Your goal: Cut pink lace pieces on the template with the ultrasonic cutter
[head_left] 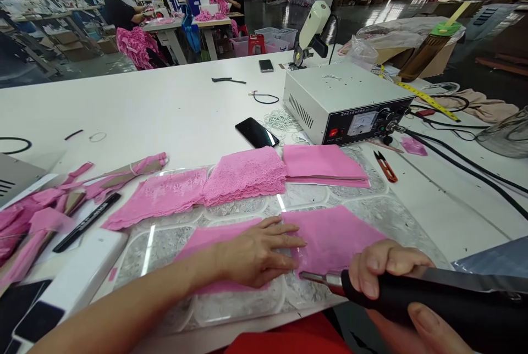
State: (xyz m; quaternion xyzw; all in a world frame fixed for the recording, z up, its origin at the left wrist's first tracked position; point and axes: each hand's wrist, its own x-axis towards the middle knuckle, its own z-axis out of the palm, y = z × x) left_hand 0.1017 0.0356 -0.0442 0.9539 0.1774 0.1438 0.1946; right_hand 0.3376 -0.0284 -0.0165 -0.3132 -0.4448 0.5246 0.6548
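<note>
My left hand (253, 252) lies flat with fingers stretched out, pressing on a pink fabric piece (231, 288) where it meets a second pink piece (340, 233). In my right hand (390, 263) is a thick black hand-held tool (449, 293) with a slim metal tip, probably an ultrasonic one. Its tip points left and sits at the lower edge of the second piece, near my left fingertips; I cannot tell whether it touches. Beyond my hands are a stack of pink lace pieces (247, 175) and a stack of plain pink pieces (325, 164) on a marbled clear mat (157, 249).
A grey power box (350, 101) with a dial stands at the back right, black cables (466, 161) running from it. Orange thread snips (385, 167) and a phone (256, 133) lie nearby. Pink strips (45, 211) and a black marker (86, 222) are at left. Two people work behind.
</note>
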